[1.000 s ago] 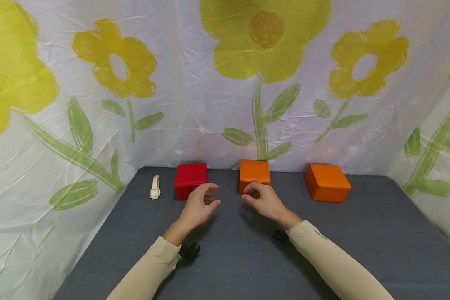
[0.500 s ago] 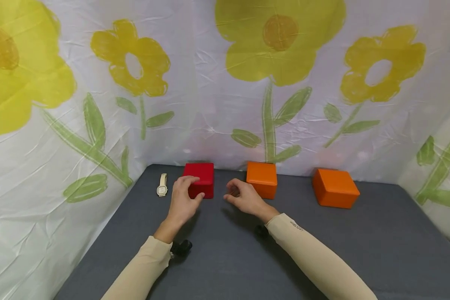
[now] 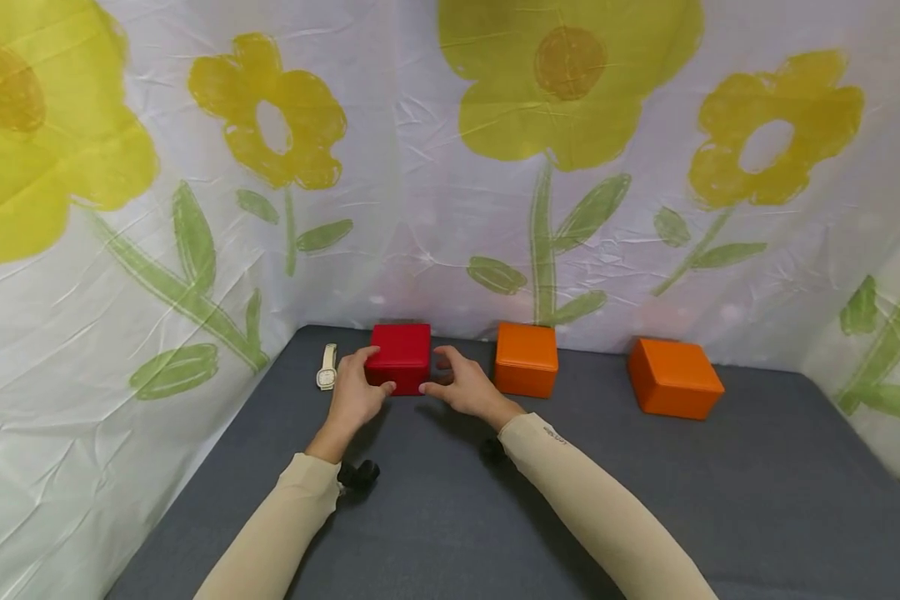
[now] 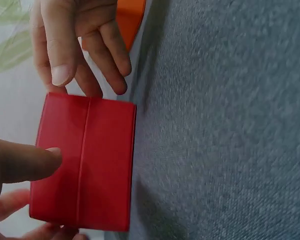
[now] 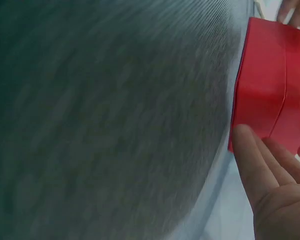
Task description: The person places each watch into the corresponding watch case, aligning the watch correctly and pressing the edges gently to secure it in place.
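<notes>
A closed red box [image 3: 400, 354] stands near the table's back edge, between my two hands. My left hand [image 3: 354, 400] is at its left side, fingers spread around the left edge. In the left wrist view, the left thumb [image 4: 27, 161] overlaps the front face, which has a seam across it. My right hand [image 3: 468, 387] is at the box's right side, fingers loosely bent and pointing toward it. In the right wrist view, the right fingertips [image 5: 243, 132] come right at the box's edge.
Just left of the red box lies a cream-strapped wristwatch [image 3: 327, 368]. To the right stand an orange box [image 3: 526, 360] and another orange box [image 3: 675, 379], set at an angle. Behind the dark grey table [image 3: 450, 517] hangs a flower-printed curtain [image 3: 412, 150].
My right hand has moved left, from in front of the middle orange box to the red box's right side. My left hand has shifted left to the red box's left side.
</notes>
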The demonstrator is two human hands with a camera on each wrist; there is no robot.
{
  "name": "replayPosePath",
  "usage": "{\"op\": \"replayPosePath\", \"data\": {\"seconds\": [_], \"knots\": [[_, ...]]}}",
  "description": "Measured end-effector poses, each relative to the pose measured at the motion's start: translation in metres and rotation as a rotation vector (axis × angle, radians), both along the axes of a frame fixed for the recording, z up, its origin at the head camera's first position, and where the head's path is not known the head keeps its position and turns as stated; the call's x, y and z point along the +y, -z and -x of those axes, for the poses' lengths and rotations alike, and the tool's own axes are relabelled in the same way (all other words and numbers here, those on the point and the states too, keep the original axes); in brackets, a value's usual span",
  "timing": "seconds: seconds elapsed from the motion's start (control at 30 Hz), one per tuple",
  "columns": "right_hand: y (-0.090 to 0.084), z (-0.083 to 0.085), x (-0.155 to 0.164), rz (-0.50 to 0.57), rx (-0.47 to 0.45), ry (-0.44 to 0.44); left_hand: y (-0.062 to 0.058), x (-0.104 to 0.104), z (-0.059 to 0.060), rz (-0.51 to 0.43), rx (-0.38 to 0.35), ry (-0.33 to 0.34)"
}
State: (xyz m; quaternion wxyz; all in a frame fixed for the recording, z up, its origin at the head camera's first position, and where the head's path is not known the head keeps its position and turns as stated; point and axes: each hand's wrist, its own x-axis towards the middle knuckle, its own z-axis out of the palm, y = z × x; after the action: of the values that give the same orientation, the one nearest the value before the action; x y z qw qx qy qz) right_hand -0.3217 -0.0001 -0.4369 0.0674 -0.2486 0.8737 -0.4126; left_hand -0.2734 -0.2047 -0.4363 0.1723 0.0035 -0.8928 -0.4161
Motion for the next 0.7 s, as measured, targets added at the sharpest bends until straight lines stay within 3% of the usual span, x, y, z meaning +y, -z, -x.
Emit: {"op": "replayPosePath", "data": {"seconds": [0.23,0.7], "knots": [[-0.001,0.002,-0.011,0.0,0.018,0.006,0.002,-0.003,0.007,-0.052,-0.033,-0.001],[-0.005,0.006,-0.013,0.036,0.008,0.062,0.007,0.002,0.007,-0.074,0.01,-0.064]]}}
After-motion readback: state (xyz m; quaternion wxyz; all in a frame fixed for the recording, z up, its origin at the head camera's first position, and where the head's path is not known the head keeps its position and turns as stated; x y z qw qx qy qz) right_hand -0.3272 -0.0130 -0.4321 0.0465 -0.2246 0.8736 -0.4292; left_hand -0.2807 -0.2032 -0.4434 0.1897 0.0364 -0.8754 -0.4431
